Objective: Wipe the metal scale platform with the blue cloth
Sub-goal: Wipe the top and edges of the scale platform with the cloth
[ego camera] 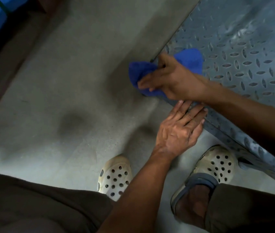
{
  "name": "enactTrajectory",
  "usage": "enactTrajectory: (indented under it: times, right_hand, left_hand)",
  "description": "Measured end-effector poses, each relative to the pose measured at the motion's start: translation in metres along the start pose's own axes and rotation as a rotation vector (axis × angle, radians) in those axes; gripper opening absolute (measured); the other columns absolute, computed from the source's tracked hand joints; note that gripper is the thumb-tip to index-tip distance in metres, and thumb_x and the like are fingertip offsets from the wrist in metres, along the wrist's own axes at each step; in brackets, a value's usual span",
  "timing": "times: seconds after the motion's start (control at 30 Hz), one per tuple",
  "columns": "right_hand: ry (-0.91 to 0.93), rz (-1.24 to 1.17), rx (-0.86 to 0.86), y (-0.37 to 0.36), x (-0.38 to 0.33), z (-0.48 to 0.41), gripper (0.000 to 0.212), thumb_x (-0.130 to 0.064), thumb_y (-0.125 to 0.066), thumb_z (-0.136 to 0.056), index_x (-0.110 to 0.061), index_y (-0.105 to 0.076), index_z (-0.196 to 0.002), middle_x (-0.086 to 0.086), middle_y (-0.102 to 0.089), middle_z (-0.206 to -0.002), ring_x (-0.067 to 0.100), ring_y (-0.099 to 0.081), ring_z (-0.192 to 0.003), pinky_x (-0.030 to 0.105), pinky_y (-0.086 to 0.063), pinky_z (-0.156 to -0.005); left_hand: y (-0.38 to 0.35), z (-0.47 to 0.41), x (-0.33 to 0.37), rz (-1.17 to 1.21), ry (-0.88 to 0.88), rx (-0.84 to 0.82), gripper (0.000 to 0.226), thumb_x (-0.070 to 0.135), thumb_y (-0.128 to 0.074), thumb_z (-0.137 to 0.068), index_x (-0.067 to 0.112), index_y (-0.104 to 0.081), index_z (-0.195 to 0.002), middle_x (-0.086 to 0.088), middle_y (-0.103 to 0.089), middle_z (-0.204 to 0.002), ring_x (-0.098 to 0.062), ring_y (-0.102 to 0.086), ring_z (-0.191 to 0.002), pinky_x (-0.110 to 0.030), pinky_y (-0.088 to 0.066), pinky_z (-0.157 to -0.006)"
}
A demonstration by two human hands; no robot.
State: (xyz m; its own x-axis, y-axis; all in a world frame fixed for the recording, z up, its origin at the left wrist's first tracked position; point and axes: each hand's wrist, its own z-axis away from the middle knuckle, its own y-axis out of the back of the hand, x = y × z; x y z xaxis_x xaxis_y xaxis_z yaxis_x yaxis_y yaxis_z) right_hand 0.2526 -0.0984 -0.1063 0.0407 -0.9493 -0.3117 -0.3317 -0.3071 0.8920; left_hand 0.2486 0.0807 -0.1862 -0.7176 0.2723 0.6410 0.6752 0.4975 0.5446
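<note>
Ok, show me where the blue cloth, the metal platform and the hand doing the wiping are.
blue cloth point(190, 58): head view, bunched upper part.
metal scale platform point(244, 52): head view, bare tread-plate top.
right hand point(172, 78): head view, back of hand.

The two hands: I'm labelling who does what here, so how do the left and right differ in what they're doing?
The right hand grips the bunched blue cloth at the corner of the metal scale platform; the left hand holds nothing. The right hand's fingers curl over the cloth; the left hand lies flat, fingers spread, on the platform's near edge. Both are bare and touch the platform.
</note>
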Motion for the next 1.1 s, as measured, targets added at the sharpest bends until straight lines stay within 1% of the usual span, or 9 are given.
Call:
enactTrajectory:
  times: [0.3, 0.43, 0.5, 0.6, 0.67, 0.8, 0.93, 1.0, 1.1]
  right_hand:
    - [0.047, 0.112, -0.039, 0.012, 0.004, -0.005, 0.034, 0.000, -0.059, -0.101, -0.006, -0.073, -0.132, 0.005, -0.079, -0.124, 0.032, -0.068, -0.078, 0.050, -0.044, -0.083]
    - [0.053, 0.082, -0.095, 0.015, 0.003, 0.002, 0.034, -0.009, -0.048, -0.109, -0.007, -0.075, -0.129, 0.003, -0.077, -0.129, 0.024, -0.053, -0.090, 0.030, -0.032, -0.090]
    - [-0.026, 0.062, -0.058, 0.019, 0.003, 0.000, 0.038, -0.016, -0.042, -0.113, -0.007, -0.073, -0.133, 0.004, -0.076, -0.131, 0.030, -0.061, -0.085, 0.031, -0.034, -0.086]
    - [-0.030, 0.064, -0.066, 0.014, 0.006, 0.005, 0.031, -0.011, -0.055, -0.108, -0.009, -0.074, -0.133, 0.002, -0.075, -0.132, 0.030, -0.064, -0.084, 0.027, -0.031, -0.087]
    - [-0.108, 0.033, -0.056, 0.020, 0.011, 0.002, 0.030, -0.011, -0.062, -0.105, -0.012, -0.075, -0.132, -0.002, -0.073, -0.135, 0.021, -0.066, -0.093, 0.023, -0.029, -0.091]
    - [-0.361, 0.071, 0.107, 0.035, 0.039, 0.014, 0.032, -0.028, -0.068, -0.107, -0.021, -0.072, -0.138, -0.009, -0.067, -0.142, 0.004, -0.063, -0.109, 0.035, -0.033, -0.090]
    - [-0.565, 0.218, 0.233, 0.044, 0.069, 0.023, 0.031, -0.036, -0.062, -0.109, -0.033, -0.067, -0.140, -0.009, -0.066, -0.145, 0.014, -0.069, -0.123, 0.040, -0.031, -0.095]
    - [-0.503, 0.234, 0.225, 0.041, 0.062, 0.014, 0.031, -0.029, -0.059, -0.109, -0.037, -0.069, -0.138, -0.013, -0.066, -0.145, 0.018, -0.072, -0.110, 0.044, -0.035, -0.093]
    - [-0.196, 0.202, -0.003, 0.024, 0.043, 0.010, 0.041, -0.020, -0.052, -0.106, -0.038, -0.068, -0.140, -0.017, -0.058, -0.153, 0.022, -0.066, -0.101, 0.046, -0.039, -0.088]
  left_hand:
    - [-0.004, 0.000, 0.003, 0.032, 0.034, 0.018, 0.032, 0.012, -0.070, -0.102, 0.004, -0.075, -0.133, -0.012, -0.067, -0.146, -0.034, -0.053, -0.148, -0.052, -0.040, -0.126]
    - [-0.003, 0.001, 0.005, 0.017, 0.036, 0.015, 0.032, 0.013, -0.071, -0.101, 0.005, -0.076, -0.132, -0.011, -0.067, -0.146, -0.032, -0.055, -0.147, -0.050, -0.039, -0.127]
    - [-0.004, -0.001, 0.003, 0.039, 0.050, 0.007, 0.032, 0.013, -0.070, -0.102, 0.005, -0.075, -0.133, -0.010, -0.066, -0.148, -0.031, -0.052, -0.150, -0.050, -0.037, -0.127]
    - [-0.002, -0.001, 0.004, 0.033, 0.052, -0.006, 0.032, 0.013, -0.070, -0.102, 0.007, -0.075, -0.133, -0.008, -0.066, -0.149, -0.029, -0.050, -0.151, -0.050, -0.038, -0.127]
    - [0.001, -0.004, 0.002, 0.051, 0.046, -0.015, 0.030, 0.013, -0.070, -0.102, 0.008, -0.077, -0.131, -0.006, -0.067, -0.147, -0.027, -0.050, -0.151, -0.049, -0.039, -0.126]
    - [0.005, -0.016, -0.001, 0.009, 0.151, 0.036, 0.028, 0.015, -0.071, -0.101, 0.012, -0.079, -0.127, -0.007, -0.065, -0.150, -0.027, -0.048, -0.153, -0.050, -0.039, -0.126]
    - [0.014, -0.047, -0.033, -0.137, 0.218, 0.190, 0.024, 0.013, -0.070, -0.099, 0.012, -0.082, -0.121, -0.012, -0.068, -0.145, -0.032, -0.054, -0.147, -0.049, -0.040, -0.126]
    - [0.017, -0.058, -0.046, -0.172, 0.243, 0.264, 0.024, 0.009, -0.069, -0.098, 0.009, -0.083, -0.117, -0.012, -0.072, -0.139, -0.034, -0.060, -0.142, -0.048, -0.042, -0.125]
    - [0.016, -0.063, -0.052, -0.202, 0.245, 0.278, 0.029, 0.012, -0.061, -0.098, 0.008, -0.083, -0.118, -0.010, -0.074, -0.137, -0.032, -0.063, -0.139, -0.048, -0.043, -0.124]
